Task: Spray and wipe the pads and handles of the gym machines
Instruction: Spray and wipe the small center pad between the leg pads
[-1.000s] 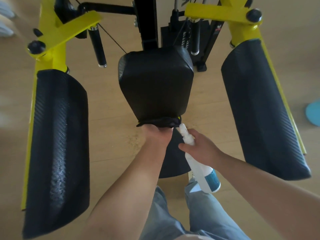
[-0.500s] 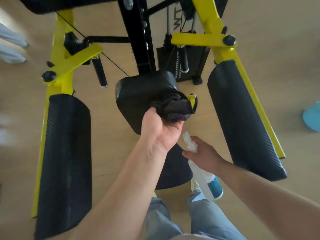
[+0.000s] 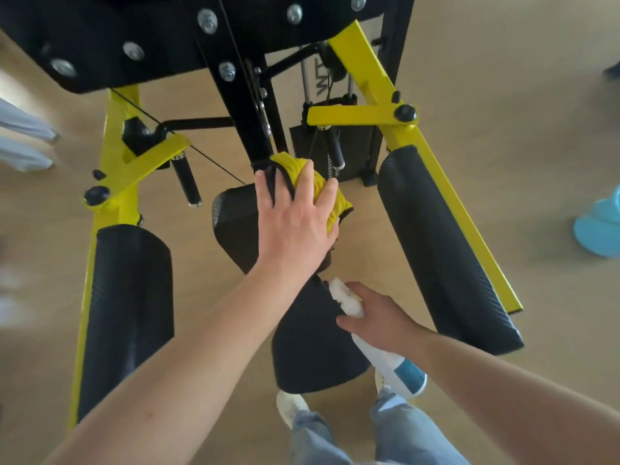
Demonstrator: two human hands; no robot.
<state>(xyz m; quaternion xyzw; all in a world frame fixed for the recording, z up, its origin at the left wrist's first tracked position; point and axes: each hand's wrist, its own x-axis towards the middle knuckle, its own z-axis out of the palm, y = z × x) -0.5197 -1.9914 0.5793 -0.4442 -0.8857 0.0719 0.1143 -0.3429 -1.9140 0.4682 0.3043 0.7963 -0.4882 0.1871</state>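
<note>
Partly beneath the hands (image 3: 295, 229) (image 3: 380, 318): cloth (image 3: 339, 203), bottle (image 3: 385, 359).

A gym: yellow-framed weight machine (image 3: 375, 112) with black pads (image 3: 446, 250) on wood floor (image 3: 503, 78).

The left hand (image 3: 295, 226) and the yellow cloth (image 3: 339, 203) beneath it cover the upper right part of the centre pad (image 3: 235, 226), so the surface that the cloth presses against cannot be determined. The right hand (image 3: 382, 317) wraps the neck of the spray bottle (image 3: 385, 360) and hides its trigger. The bolted black panel (image 3: 134, 35) is cut off by the top edge, the blue object (image 3: 600, 229) is cut off by the right edge, and the left forearm covers the lower end of the left-side arm pad (image 3: 127, 313). The pale shapes (image 3: 23, 139) at the left edge are blurred beyond identification, and the lettering (image 3: 322, 83) on the weight stack is only partly readable.
</note>
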